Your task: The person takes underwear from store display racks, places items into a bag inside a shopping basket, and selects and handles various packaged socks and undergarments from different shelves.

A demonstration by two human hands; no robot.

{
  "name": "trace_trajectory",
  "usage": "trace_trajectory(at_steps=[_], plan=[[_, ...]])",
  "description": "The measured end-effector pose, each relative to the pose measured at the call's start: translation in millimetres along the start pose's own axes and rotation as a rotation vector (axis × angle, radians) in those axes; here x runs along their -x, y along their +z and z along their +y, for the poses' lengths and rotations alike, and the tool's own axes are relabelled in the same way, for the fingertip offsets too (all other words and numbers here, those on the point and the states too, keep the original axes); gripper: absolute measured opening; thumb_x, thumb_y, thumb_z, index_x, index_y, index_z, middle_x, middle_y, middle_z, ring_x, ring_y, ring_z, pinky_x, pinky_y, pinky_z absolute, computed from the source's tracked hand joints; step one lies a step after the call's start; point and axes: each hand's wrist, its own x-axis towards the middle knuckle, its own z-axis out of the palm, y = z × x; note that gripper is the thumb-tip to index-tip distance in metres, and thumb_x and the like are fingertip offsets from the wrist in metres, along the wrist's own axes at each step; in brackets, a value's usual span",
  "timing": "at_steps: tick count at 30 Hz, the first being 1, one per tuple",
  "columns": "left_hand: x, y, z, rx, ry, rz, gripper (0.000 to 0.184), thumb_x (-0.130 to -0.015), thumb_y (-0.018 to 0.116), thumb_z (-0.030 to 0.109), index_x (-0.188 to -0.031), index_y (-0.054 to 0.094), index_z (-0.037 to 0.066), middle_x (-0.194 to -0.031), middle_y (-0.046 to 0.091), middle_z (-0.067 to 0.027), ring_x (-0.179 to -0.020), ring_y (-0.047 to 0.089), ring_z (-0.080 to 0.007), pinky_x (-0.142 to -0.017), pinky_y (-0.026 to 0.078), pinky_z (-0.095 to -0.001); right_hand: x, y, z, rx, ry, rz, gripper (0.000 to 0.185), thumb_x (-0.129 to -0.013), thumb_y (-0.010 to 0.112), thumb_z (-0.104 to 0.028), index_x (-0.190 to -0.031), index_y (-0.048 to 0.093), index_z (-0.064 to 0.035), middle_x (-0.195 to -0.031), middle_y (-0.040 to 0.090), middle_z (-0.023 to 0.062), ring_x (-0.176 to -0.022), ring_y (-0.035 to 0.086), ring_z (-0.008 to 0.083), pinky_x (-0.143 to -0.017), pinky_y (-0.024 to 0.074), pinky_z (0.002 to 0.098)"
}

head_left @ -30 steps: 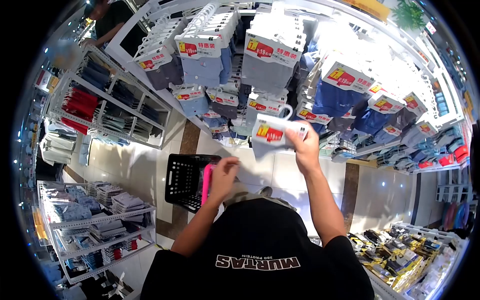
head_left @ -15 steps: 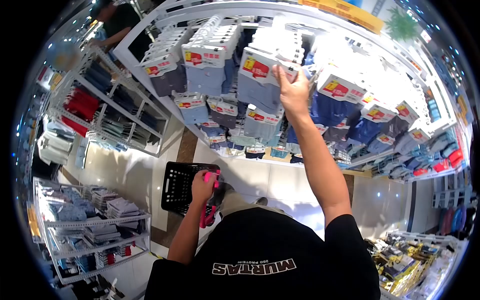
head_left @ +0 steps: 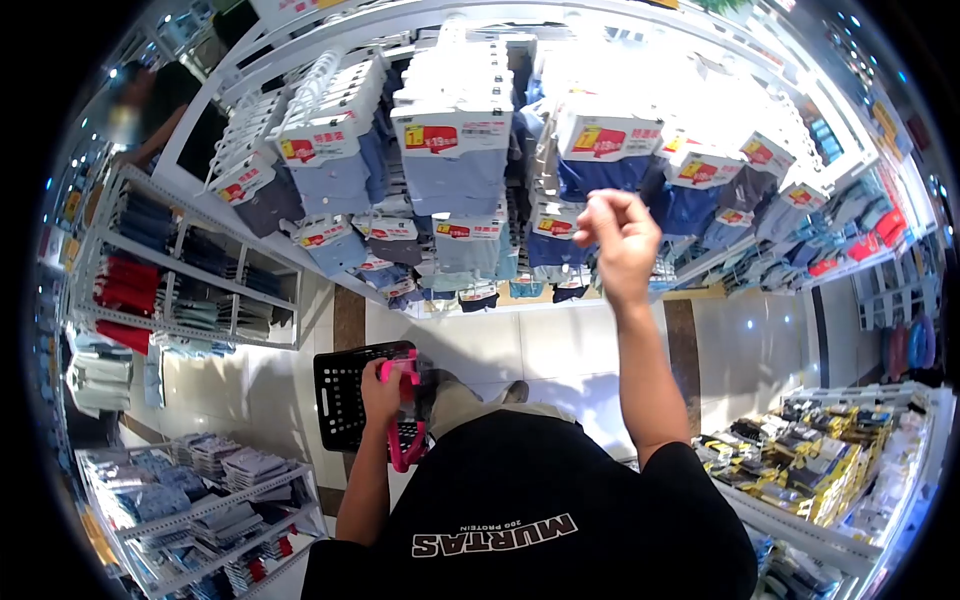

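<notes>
My left hand [head_left: 381, 393] is closed round the pink handle [head_left: 400, 432] of a black basket [head_left: 331, 401] that hangs at my left side. My right hand [head_left: 622, 240] is raised before the rack, fingers curled and partly apart, with nothing visible in it. Just beyond it hang dark blue garments [head_left: 603, 176] under a white card [head_left: 606, 138] with a red and yellow price label. Left of them, light blue-grey garments [head_left: 455, 180] hang from white hangers in a tight row.
A white rack frame [head_left: 185, 140] surrounds the hanging garments. Shelves with folded clothes [head_left: 200, 478] stand at lower left, and a bin of yellow and black packages [head_left: 800, 455] at lower right. A person [head_left: 165, 105] stands at upper left.
My right hand first carried a carded garment to the front row, and has now come back from it empty. My left hand has taken hold of the basket handle. The view has shifted right.
</notes>
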Motion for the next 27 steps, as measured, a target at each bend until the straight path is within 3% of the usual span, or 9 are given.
trace_trajectory(at_steps=[2,5,8,9,13,18,23,26,27], plan=[[-4,4,-11,0.028,0.019,-0.001,0.042,-0.084,0.067,0.028,-0.113,0.063,-0.002,-0.112,0.065,-0.0221,-0.104,0.062,-0.035,-0.095,0.047,-0.04,-14,-19,-23,-0.072,0.055,0.004,0.015,-0.095,0.066,-0.014,-0.101,0.066,-0.001,-0.078,0.066,0.003,-0.061,0.061,0.0078,-0.052,0.0489,0.0202],[-4,6,-14,0.059,0.011,0.007,0.041,-0.083,0.066,0.025,-0.113,0.063,-0.002,-0.11,0.065,-0.0216,-0.102,0.063,-0.0348,-0.094,0.048,-0.0399,-35,-35,-23,0.017,-0.124,0.232,0.015,-0.093,0.068,-0.013,-0.101,0.065,-0.0004,-0.077,0.065,0.002,-0.057,0.057,0.0053,-0.048,0.0442,0.0181],[2,-1,0,-0.034,0.051,-0.013,0.041,-0.081,0.064,0.022,-0.115,0.063,-0.002,-0.109,0.066,-0.0216,-0.1,0.064,-0.0351,-0.093,0.049,-0.0403,-49,-26,-22,0.235,-0.332,0.322,0.04,-0.09,0.073,-0.011,-0.123,0.057,0.0047,-0.105,0.066,0.0119,-0.098,0.062,0.0144,-0.082,0.0528,0.028],[3,-1,2,-0.047,0.046,-0.019,0.042,-0.081,0.064,0.022,-0.115,0.062,-0.002,-0.109,0.066,-0.0217,-0.101,0.064,-0.0353,-0.093,0.049,-0.0404,-53,-27,-16,0.159,-0.293,0.229,0.054,-0.088,0.075,-0.012,-0.132,0.049,0.0065,-0.118,0.062,0.0171,-0.113,0.057,0.0196,-0.097,0.0468,0.0334],[6,-5,12,-0.078,0.026,-0.019,0.042,-0.081,0.063,0.021,-0.116,0.063,-0.002,-0.109,0.066,-0.0224,-0.103,0.064,-0.0361,-0.094,0.048,-0.0409,-63,-22,6,0.25,-0.342,0.186,0.051,-0.085,0.079,-0.012,-0.124,0.051,0.0064,-0.113,0.065,0.0154,-0.105,0.061,0.0195,-0.095,0.0466,0.032],[13,-3,15,-0.065,0.057,0.017,0.043,-0.081,0.063,0.022,-0.116,0.063,-0.002,-0.111,0.066,-0.0225,-0.105,0.064,-0.0367,-0.095,0.048,-0.0409,-59,-14,-7,-0.201,-0.05,0.0,0.033,-0.089,0.075,-0.01,-0.115,0.058,0.0025,-0.108,0.067,0.0092,-0.096,0.062,0.013,-0.09,0.048,0.0267],[8,-1,7,-0.107,0.101,0.054,0.042,-0.081,0.068,0.021,-0.116,0.063,-0.002,-0.113,0.065,-0.0204,-0.105,0.063,-0.0365,-0.095,0.048,-0.0412,-48,-14,-27,-0.271,-0.094,0.006,0.031,-0.094,0.068,-0.014,-0.119,0.059,0.0022,-0.109,0.068,0.0083,-0.098,0.064,0.0132,-0.09,0.0499,0.0279],[12,-3,52,-0.104,0.452,0.133,0.042,-0.082,0.072,0.02,-0.117,0.063,-0.003,-0.116,0.065,-0.0197,-0.109,0.062,-0.0332,-0.097,0.047,-0.0397,-15,-10,-56,-0.46,-0.023,-0.041,0.04,-0.097,0.064,-0.022,-0.126,0.054,0.0045,-0.117,0.065,0.0126,-0.105,0.063,0.0177,-0.095,0.0496,0.0307],[14,-1,73,0.071,0.398,0.024,0.042,-0.084,0.072,0.019,-0.119,0.062,-0.003,-0.119,0.064,-0.0184,-0.111,0.062,-0.0301,-0.098,0.047,-0.0386,-5,-11,-54,-0.478,0.018,-0.069,0.043,-0.098,0.061,-0.022,-0.13,0.049,0.0044,-0.12,0.063,0.0146,-0.108,0.063,0.0199,-0.093,0.0523,0.0324]])
